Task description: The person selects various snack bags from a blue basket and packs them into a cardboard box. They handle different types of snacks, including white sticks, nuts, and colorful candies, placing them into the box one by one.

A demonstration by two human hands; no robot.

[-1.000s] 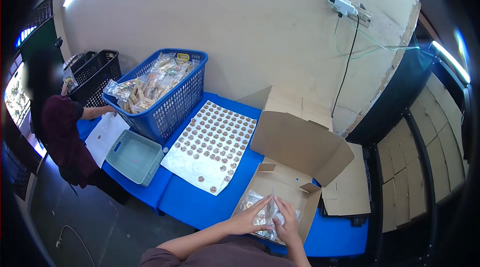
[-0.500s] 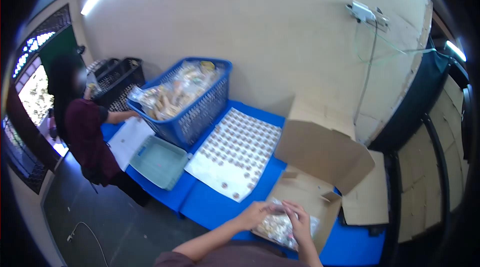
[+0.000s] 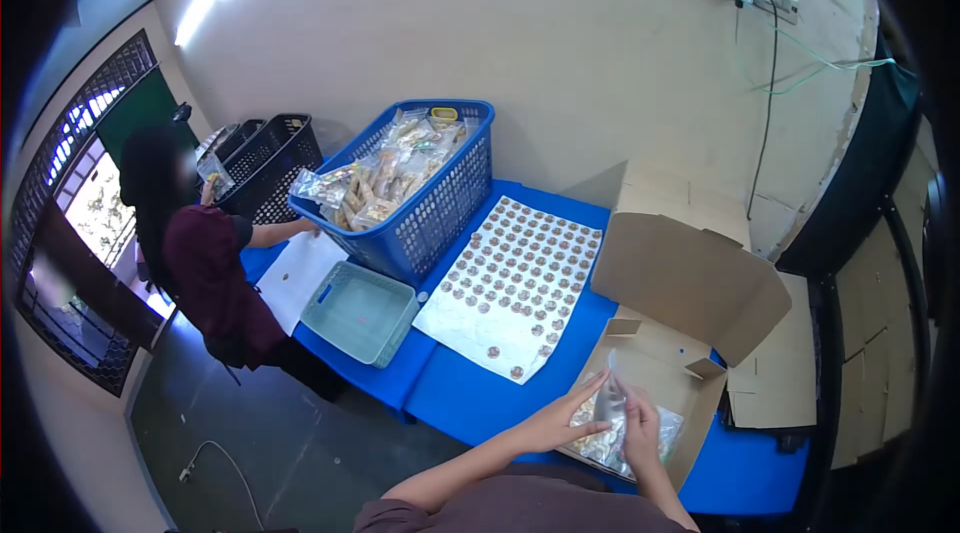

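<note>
Between my two hands, over the open cardboard box [image 3: 655, 345], is a clear plastic bag [image 3: 612, 403]. My left hand [image 3: 562, 420] grips its left side with the thumb and fingers. On the other side my right hand [image 3: 640, 430] pinches the bag's edge. Beneath them, filled clear packets [image 3: 672, 425] lie in the near part of the box. Left of the box, a white sheet [image 3: 450, 338] carries rows of small round stickers [image 3: 515, 278] on the blue table.
A blue basket [image 3: 435, 208] full of packets stands by the wall, with a pale green tray [image 3: 360, 308] before it. At the left a person [image 3: 215, 263] stands near black crates [image 3: 270, 163] and a paper sheet [image 3: 305, 268]. A cable [image 3: 225, 458] lies on the floor.
The view has shifted, so the scene appears further right. The bag now stands upright between my hands, where it was held lower and flatter. The other person's raised hand now shows a packet.
</note>
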